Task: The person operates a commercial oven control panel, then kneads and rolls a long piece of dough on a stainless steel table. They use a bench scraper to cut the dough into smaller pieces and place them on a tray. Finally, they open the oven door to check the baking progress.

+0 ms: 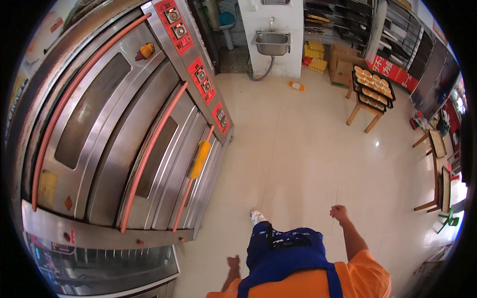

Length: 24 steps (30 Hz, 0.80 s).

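Note:
My right hand (pixel 340 213) hangs out in front of my right side above the tiled floor, fingers curled in, nothing visible in it. Lower and to the left, my left hand (pixel 233 261) is down beside my blue apron (pixel 293 253), its fingers curled too and nothing seen in them. That hand is nearest to the large steel deck oven (pixel 114 134) on the left. Its doors are closed and carry long red bar handles. A yellow cloth (pixel 200 160) drapes over the lowest handle, apart from both hands.
Ahead, a steel sink (pixel 272 43) is fixed to a white wall. Black trays of round buns (pixel 372 82) rest on a wooden stand (pixel 365 115) at the far right. An orange-labelled bottle (pixel 297 86) lies on the floor near a cardboard box (pixel 343 67). Wooden benches (pixel 435 169) line the right side.

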Motion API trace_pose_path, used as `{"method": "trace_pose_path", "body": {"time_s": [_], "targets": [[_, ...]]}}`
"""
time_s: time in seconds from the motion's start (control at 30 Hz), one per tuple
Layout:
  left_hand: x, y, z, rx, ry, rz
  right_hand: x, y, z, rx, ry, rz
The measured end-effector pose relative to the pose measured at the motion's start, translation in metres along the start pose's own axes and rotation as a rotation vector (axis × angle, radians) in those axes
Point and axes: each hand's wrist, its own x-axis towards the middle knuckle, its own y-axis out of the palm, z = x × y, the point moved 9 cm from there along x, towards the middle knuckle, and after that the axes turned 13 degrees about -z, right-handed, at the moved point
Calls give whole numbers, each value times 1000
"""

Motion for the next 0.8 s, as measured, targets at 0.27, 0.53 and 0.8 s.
{"method": "trace_pose_path", "body": {"time_s": [0.27,0.53,0.8], "targets": [[102,-409,-320,-185,692,-1151,16,30,76,123,178,-43],[187,-531,-379,51,388,-1049,110,95,173,134,-5,108],[215,-503,-349,185,248,-1132,164,101,182,241,23,201]]}}
